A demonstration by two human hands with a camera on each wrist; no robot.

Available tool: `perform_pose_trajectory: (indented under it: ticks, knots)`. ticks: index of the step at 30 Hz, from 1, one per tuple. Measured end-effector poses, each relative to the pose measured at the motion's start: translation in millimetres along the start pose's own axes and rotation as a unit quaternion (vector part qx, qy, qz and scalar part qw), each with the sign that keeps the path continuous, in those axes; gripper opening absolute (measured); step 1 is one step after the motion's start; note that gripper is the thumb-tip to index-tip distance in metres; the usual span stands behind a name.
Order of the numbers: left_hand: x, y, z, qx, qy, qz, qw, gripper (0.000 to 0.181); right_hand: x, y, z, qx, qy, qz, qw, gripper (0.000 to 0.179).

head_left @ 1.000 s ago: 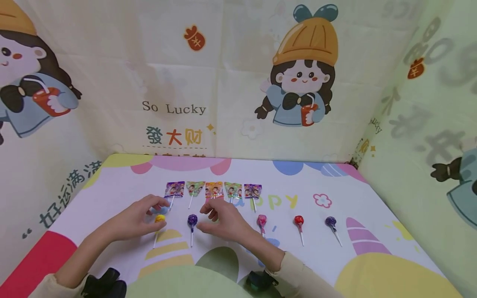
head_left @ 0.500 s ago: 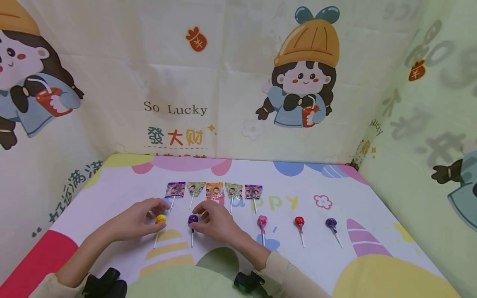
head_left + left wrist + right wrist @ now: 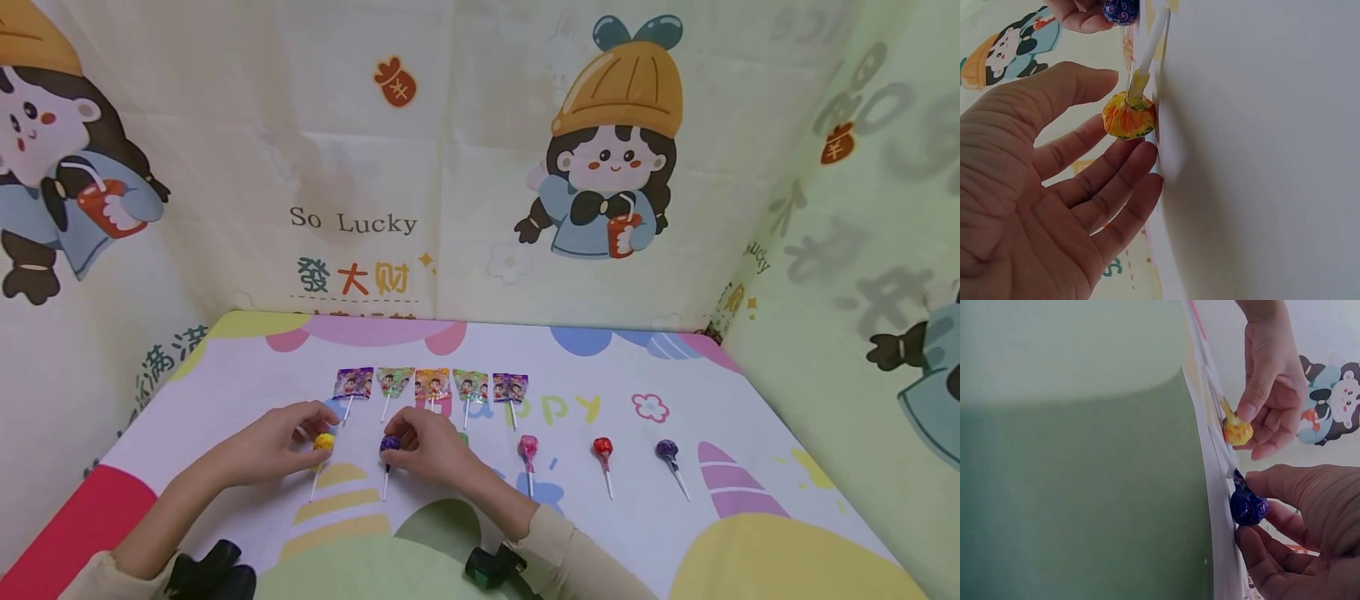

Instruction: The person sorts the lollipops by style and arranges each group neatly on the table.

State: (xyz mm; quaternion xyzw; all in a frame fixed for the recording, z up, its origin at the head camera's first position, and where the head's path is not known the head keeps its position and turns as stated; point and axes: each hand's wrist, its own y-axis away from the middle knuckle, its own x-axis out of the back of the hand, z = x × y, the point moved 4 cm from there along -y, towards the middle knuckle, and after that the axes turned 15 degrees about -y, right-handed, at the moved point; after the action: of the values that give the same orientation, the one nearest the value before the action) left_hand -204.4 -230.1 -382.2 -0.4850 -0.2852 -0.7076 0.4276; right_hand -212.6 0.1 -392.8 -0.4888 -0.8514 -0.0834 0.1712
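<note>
On the table lies a yellow lollipop [image 3: 324, 442], its stick toward the person. My left hand [image 3: 281, 446] is curved loosely about its head, and the left wrist view shows a gap between the thumb and the orange-and-yellow wrapper [image 3: 1129, 117]. Just to the right, my right hand [image 3: 431, 446] pinches a dark purple lollipop [image 3: 389, 444] by the head. In the right wrist view the thumb is at the neck of this purple lollipop [image 3: 1249, 507], with fingers on the other side. A green bit of another sweet [image 3: 463, 437] peeks out behind the right hand, mostly hidden.
Farther right in the same row lie a pink lollipop [image 3: 528, 448], a red lollipop [image 3: 602, 448] and another purple lollipop [image 3: 667, 450]. Behind the hands, several flat bagged lollipops [image 3: 432, 384] form a back row. A printed cloth wall [image 3: 480, 167] stands behind the table.
My right hand has moved left onto the purple lollipop and closed its thumb and fingers on the head, which has shifted very slightly. The left hand has stayed by the yellow lollipop.
</note>
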Motion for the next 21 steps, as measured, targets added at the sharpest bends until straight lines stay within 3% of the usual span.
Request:
perform_pose_trajectory:
  ticks: [21]
  knots:
    - [1.5,2.0,0.7,-0.012,0.006,0.001,0.9999,0.032,0.8,2.1,1.1,0.008,-0.005,-0.005,0.9999,0.025]
